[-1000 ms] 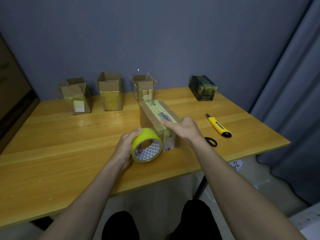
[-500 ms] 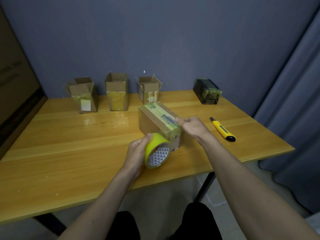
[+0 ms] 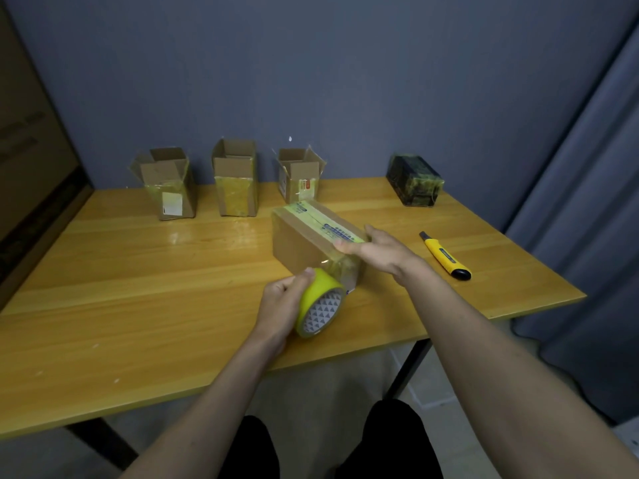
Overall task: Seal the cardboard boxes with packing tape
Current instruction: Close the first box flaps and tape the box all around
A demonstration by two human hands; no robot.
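A: What can't you make out?
B: The left hand (image 3: 280, 302) hides the far side of the tape roll (image 3: 320, 307), which it grips; its fingertips are out of sight behind the roll. The box (image 3: 307, 242) has blue print along its top strip, too blurred to read.
A: And the right hand (image 3: 375, 248)?
B: Flat, fingers straight, pressing the box's near top edge, just above and right of the roll. It covers that corner. The roll touches the box's near end, low down.
A: Any labels?
B: Beyond the hands, three open boxes (image 3: 235, 183) stand at the back of the worktop (image 3: 138, 271); the left one carries a white label, the right one a small sticker, neither legible. A dark wrapped block (image 3: 415, 179) sits far right of them. The yellow knife (image 3: 446, 255) lies right of the right hand, its markings unreadable.
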